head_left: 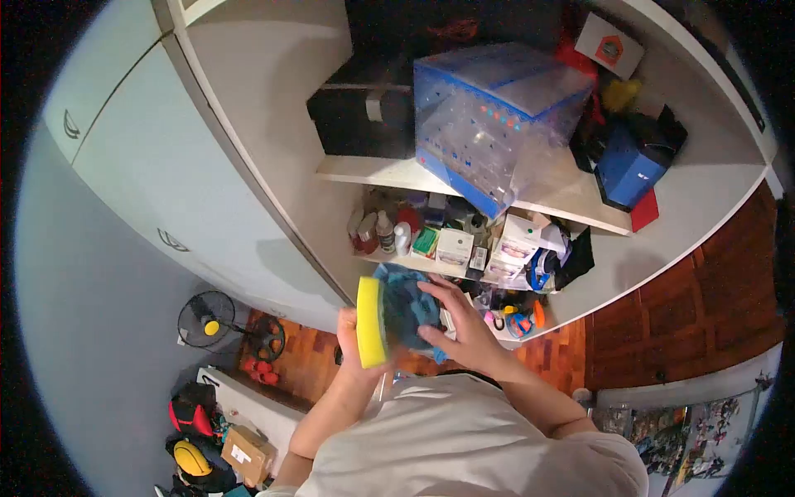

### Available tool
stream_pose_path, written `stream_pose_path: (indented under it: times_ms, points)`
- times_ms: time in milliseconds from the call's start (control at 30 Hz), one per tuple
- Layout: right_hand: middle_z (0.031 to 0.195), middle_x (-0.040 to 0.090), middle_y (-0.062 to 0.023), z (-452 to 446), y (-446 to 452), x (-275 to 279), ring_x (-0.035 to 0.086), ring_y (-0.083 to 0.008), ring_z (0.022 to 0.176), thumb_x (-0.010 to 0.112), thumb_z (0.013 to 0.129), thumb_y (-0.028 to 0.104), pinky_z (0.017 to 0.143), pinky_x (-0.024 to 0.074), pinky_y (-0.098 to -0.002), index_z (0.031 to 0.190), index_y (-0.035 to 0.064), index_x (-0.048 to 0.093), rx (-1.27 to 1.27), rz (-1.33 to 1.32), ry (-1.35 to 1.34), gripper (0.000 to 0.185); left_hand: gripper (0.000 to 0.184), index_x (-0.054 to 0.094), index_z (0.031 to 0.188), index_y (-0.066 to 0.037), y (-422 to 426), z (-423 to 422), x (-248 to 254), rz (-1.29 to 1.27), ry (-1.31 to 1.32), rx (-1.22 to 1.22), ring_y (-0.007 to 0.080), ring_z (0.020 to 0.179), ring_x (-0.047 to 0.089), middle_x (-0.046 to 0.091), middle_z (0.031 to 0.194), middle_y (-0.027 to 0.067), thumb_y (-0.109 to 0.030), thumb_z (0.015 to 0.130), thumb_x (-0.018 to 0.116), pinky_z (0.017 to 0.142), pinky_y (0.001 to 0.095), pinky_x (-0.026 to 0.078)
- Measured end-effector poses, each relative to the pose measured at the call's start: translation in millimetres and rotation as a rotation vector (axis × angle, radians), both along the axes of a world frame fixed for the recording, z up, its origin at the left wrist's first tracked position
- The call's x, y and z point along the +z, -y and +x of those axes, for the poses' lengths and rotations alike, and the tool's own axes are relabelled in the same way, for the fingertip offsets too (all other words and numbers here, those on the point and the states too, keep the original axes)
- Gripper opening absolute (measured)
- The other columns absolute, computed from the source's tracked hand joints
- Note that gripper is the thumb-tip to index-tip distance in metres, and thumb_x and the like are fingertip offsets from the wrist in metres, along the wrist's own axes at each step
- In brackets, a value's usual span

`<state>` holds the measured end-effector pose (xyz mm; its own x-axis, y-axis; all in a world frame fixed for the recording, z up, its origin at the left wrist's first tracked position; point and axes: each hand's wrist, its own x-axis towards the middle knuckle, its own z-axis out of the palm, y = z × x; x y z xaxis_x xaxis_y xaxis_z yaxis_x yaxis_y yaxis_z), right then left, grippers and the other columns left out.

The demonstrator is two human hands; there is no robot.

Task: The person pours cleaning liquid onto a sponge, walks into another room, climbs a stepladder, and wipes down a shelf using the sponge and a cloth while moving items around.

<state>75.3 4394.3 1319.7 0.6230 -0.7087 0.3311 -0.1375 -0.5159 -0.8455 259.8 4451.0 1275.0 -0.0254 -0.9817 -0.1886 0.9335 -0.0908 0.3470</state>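
My left hand (351, 346) is closed around a thick bright yellow end piece (372, 323) of a rounded object with a dark, see-through-looking body. Against that body is a crumpled blue cloth (411, 305); whether it lies inside or around it, I cannot tell. From the other side, my right hand (465, 331) grips the blue cloth with curved, slightly parted fingers. Both hands are in front of my waist, below the shelves. The left palm is hidden behind the yellow piece.
Ahead stands an open cabinet with a large blue-edged clear box (505, 124) tilted over its shelf (364, 170). Bottles (385, 232) and small boxes (454, 247) crowd the shelf below. A fan (207, 320) stands left on the wooden floor (290, 356); a cardboard box (248, 454) sits lower left.
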Motion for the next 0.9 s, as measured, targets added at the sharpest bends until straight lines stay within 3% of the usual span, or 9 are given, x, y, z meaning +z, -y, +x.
stream_pose_path:
  times_ms: [167, 233, 300, 433, 500, 600, 667, 767, 900]
  points:
    - [0.118, 0.056, -0.0168, 1, 16, -31, 0.055, -0.03, 0.111, 0.067, 0.073, 0.006, 0.092, 0.045, -0.0357, 0.111, 0.006, 0.055, -0.064, 0.223, 0.099, 0.04, 0.073, 0.048, 0.132, -0.016, -8, -13, 17, -0.129, 0.06, -0.047, 0.0351, 0.117, 0.048, 0.049, 0.131, 0.0112, -0.043, 0.064, 0.048, 0.099, 0.0525, 0.037]
    - [0.098, 0.06, -0.0135, 3, 18, -12, 0.058, -0.0269, 0.1, 0.064, 0.069, 0.003, 0.088, 0.045, -0.0348, 0.097, 0.0034, 0.057, -0.281, -0.146, 0.154, 0.029, 0.082, 0.037, 0.141, -0.021, -11, -19, 38, 0.051, -0.101, -0.086, 0.0322, 0.104, 0.054, 0.056, 0.116, 0.0113, -0.031, 0.061, 0.052, 0.093, 0.0515, 0.042]
    - [0.093, 0.058, -0.0128, -12, 39, 8, 0.056, -0.0276, 0.096, 0.062, 0.067, 0.001, 0.089, 0.0426, -0.037, 0.092, 0.0033, 0.057, -0.492, -0.388, 0.352, 0.026, 0.076, 0.04, 0.138, -0.02, -11, -21, 51, 0.017, -0.11, -0.054, 0.0345, 0.106, 0.053, 0.054, 0.119, 0.0116, -0.03, 0.064, 0.054, 0.095, 0.0545, 0.041]
    - [0.11, 0.055, -0.013, -65, 106, 137, 0.051, -0.0248, 0.104, 0.055, 0.083, 0.006, 0.097, 0.0369, -0.0361, 0.11, -0.0023, 0.052, -1.13, -0.785, 0.513, 0.029, 0.065, 0.037, 0.138, -0.022, -3, -2, 10, -0.024, -0.174, -0.169, 0.0336, 0.107, 0.054, 0.05, 0.126, 0.0112, -0.016, 0.076, 0.054, 0.092, 0.0526, 0.045]
    - [0.114, 0.058, -0.0154, -96, 162, 202, 0.054, -0.0282, 0.108, 0.058, 0.081, 0.01, 0.097, 0.0383, -0.0367, 0.115, 0.0008, 0.054, -0.997, -0.952, 0.397, 0.035, 0.065, 0.035, 0.139, -0.02, 0, -5, 19, 0.194, 0.139, -0.13, 0.03, 0.106, 0.055, 0.051, 0.125, 0.0113, -0.009, 0.077, 0.051, 0.088, 0.0521, 0.047]
    - [0.123, 0.057, -0.0195, -118, 267, 251, 0.052, -0.0337, 0.116, 0.052, 0.089, 0.03, 0.1, 0.0387, -0.0407, 0.122, 0.0046, 0.054, -0.979, -0.63, -0.36, 0.041, 0.054, 0.036, 0.138, -0.017, 7, -5, 23, 0.149, 0.388, -0.188, 0.0268, 0.105, 0.055, 0.051, 0.124, 0.0107, -0.017, 0.086, 0.048, 0.089, 0.0485, 0.048]
    - [0.13, 0.052, -0.0188, -134, 347, 237, 0.048, -0.0352, 0.122, 0.051, 0.089, 0.04, 0.103, 0.0366, -0.0427, 0.127, 0.0079, 0.051, -0.61, -0.81, -0.585, 0.05, 0.047, 0.042, 0.134, -0.016, 19, -2, 15, 0.066, 0.402, -0.28, 0.0237, 0.098, 0.057, 0.055, 0.117, 0.0093, -0.037, 0.093, 0.046, 0.083, 0.0417, 0.05]
    - [0.135, 0.047, -0.0195, -87, 288, 263, 0.044, -0.036, 0.125, 0.054, 0.087, 0.044, 0.105, 0.0351, -0.043, 0.131, 0.0076, 0.049, -0.678, -0.48, -0.647, 0.057, 0.051, 0.044, 0.132, -0.013, 58, -3, 7, 0.121, 0.275, -0.331, 0.02, 0.085, 0.057, 0.059, 0.109, 0.0072, -0.046, 0.093, 0.044, 0.072, 0.0363, 0.05]
    - [0.131, 0.05, -0.0219, -92, 330, 238, 0.047, -0.0348, 0.123, 0.055, 0.085, 0.046, 0.103, 0.038, -0.0417, 0.132, 0.0043, 0.045, -0.709, -0.731, -0.563, 0.064, 0.061, 0.05, 0.127, -0.01, 99, -39, 80, 0.117, 0.526, -0.235, 0.0164, 0.068, 0.054, 0.062, 0.11, 0.0112, -0.058, 0.09, 0.042, 0.056, 0.0286, 0.042]
